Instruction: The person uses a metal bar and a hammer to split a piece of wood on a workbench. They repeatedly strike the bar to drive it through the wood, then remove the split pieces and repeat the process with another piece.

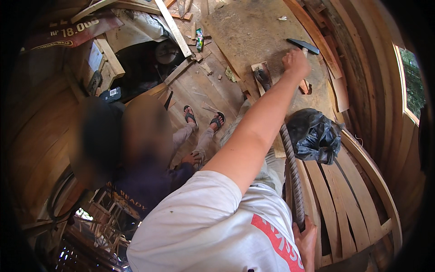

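Observation:
My left hand is closed around the handle of a hammer with a dark head, over a worn brown board. My right hand, low beside my white shirt, grips the near end of a brown spiral-twisted rod. The rod runs forward and passes under my left forearm, which hides part of it. Beyond the forearm a dark rounded end lies on a small wood block; it looks in line with the rod. A brown piece shows below my left wrist.
A black plastic bag sits right of the rod, by a slatted wooden bench. Another person in a dark shirt is close on my left. Wood scraps and a green packet lie on the plank floor, near a dark opening.

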